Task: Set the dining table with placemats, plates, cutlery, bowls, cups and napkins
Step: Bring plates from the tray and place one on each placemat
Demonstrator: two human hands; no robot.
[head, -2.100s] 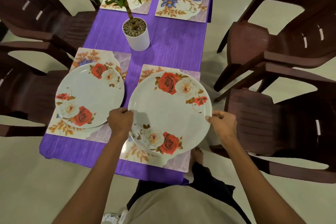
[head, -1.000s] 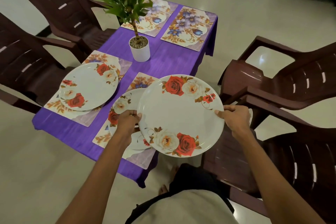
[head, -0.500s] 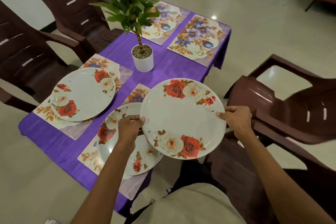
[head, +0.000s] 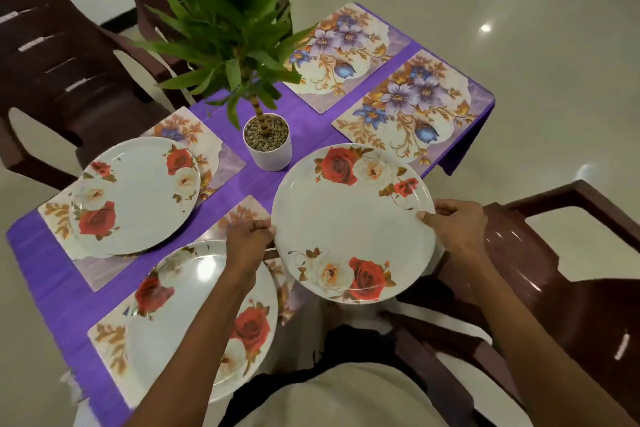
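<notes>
Plate [head: 349, 218] is in the air past the counter [head: 62, 295] edge, near the 2 bare placemats [head: 408, 111]. Left hand [head: 247, 243] and right hand [head: 457, 229] pinch opposite rims. Looks rigid, glossy, slick, probably light; keep the rim grip, level.

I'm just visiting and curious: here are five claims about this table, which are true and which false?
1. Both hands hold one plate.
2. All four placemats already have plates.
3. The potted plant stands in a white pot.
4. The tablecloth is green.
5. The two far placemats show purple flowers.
1. True: the left hand and right hand grip the rims of the round white rose-patterned plate.
2. False: the two far floral placemats are bare; only the two near ones carry plates.
3. True: the green potted plant stands in a white pot.
4. False: the tablecloth is purple.
5. True.
</notes>
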